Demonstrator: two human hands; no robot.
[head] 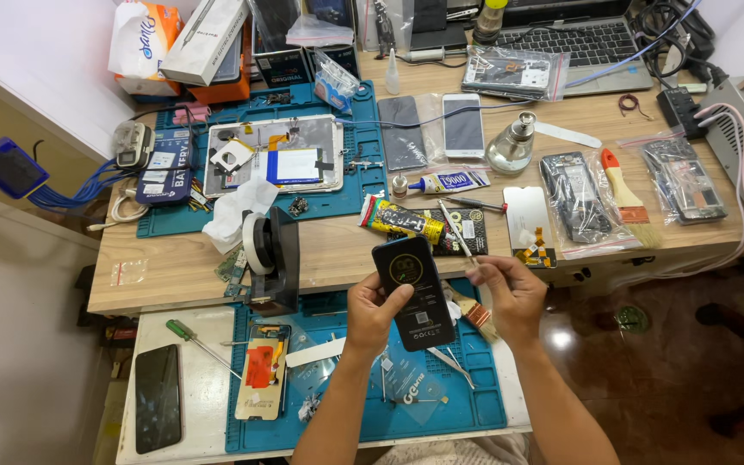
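While the dark phone (412, 291) stands over the blue mat (484, 405), the left hand (372, 312) grips its lower edge; at three o'clock the right hand (510, 293) pinches tweezers (456, 227). Seemingly mid-repair: another opened phone (263, 368) lies at eight o'clock.

A black phone (413, 291) was held up over the blue work mat, back side facing the camera, tilted slightly with its top end away from the person. A round ring mark sat on its upper half and a small pale label near its lower end. Thin metal tweezers (458, 232) pointed up and away, just beside the phone's upper right corner.
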